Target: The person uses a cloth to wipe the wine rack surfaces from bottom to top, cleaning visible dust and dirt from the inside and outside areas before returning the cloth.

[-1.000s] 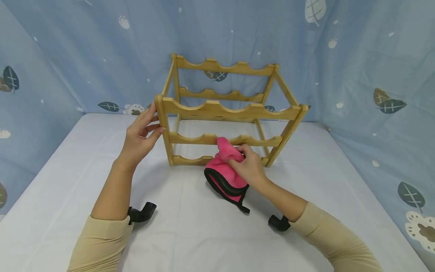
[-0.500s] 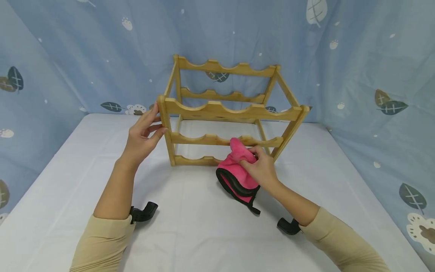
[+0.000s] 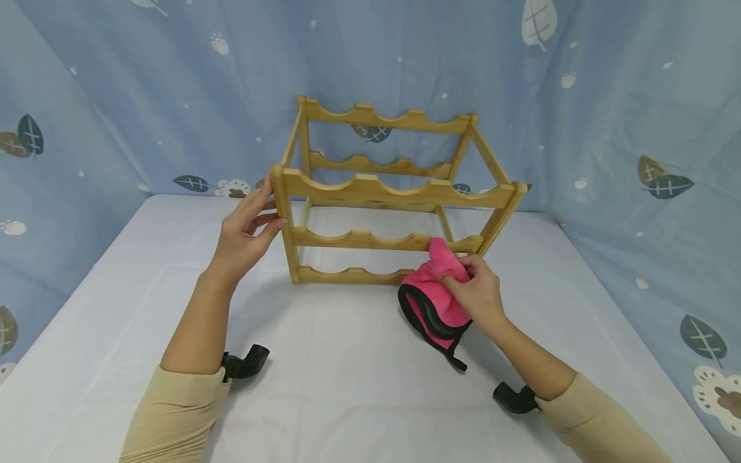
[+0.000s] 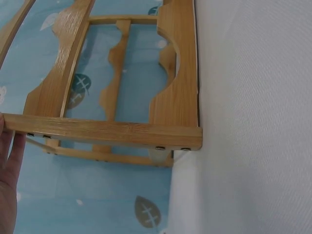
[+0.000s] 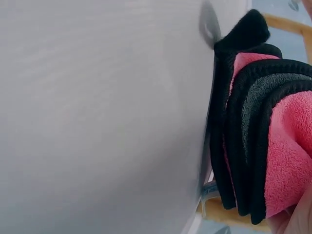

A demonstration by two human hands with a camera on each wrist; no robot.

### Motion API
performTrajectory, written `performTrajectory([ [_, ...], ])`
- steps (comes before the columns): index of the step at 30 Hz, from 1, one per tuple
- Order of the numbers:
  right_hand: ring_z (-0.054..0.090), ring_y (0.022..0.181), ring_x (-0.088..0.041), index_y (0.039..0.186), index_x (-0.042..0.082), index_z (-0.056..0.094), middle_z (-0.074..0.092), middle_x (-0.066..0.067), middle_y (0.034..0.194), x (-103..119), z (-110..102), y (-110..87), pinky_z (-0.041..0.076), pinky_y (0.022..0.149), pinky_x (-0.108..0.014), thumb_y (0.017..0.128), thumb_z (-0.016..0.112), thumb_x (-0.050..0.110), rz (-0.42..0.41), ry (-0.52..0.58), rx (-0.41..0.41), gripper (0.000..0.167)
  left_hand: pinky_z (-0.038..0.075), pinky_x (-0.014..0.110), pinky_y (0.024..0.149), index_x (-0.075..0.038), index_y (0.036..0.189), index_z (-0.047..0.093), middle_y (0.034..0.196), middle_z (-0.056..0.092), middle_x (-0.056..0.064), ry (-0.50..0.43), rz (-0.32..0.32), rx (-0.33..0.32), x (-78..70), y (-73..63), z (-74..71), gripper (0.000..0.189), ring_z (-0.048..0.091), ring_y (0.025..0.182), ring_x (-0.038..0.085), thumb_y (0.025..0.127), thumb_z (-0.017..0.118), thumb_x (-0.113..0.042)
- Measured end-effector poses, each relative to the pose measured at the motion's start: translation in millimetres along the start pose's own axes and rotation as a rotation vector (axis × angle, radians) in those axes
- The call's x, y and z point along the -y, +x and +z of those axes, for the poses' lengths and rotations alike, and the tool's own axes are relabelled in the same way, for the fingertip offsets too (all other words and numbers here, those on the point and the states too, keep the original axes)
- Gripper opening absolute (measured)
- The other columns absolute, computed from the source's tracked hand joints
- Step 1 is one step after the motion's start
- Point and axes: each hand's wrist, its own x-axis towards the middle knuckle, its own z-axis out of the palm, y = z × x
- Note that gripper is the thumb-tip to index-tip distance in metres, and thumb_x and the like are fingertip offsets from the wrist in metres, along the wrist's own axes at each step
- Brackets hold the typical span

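One pink cloth (image 3: 446, 302), pinched in my right fingers (image 3: 460, 290), has scooted right; left fingers (image 3: 251, 204) still grip the rack (image 3: 365, 186).

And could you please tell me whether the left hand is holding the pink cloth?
No, the right hand grips the pink cloth, while the left hand holds the wooden rack.

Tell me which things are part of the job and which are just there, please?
Part of the job, it seems:
- fuzzy pink cloth, pinched by the right hand
- wooden wine rack, its post held by the left hand

Just there:
- white tablecloth
- blue leaf-print curtain
- black attachment at each sleeve cuff
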Motion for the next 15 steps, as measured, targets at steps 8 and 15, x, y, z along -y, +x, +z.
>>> performTrajectory([
  [8, 0.062, 0.091, -0.028, 0.110, -0.001, 0.054, 0.065, -0.021, 0.106, -12, -17, -1.8, 0.049, 0.065, -0.007, 0.084, 0.072, 0.020, 0.081, -0.006, -0.014, 0.039, 0.050, 0.019, 0.094, 0.002, 0.143, 0.030, 0.138, 0.047, -0.008, 0.004, -0.004, 0.003, -0.3, -0.6, -1.0, 0.078, 0.055, 0.113, 0.007, 0.075, 0.056, 0.030],
  [15, 0.059, 0.074, -0.013, 0.107, -0.002, 0.055, 0.065, -0.021, 0.097, -15, -26, -3.3, 0.049, 0.058, -0.008, 0.083, 0.071, 0.019, 0.133, -0.026, -0.072, 0.036, 0.050, 0.020, 0.094, 0.000, 0.144, 0.031, 0.138, 0.047, -0.005, -0.012, 0.007, 0.001, 0.2, 0.4, 0.7, 0.076, 0.055, 0.113, 0.008, 0.077, 0.056, 0.027],
])
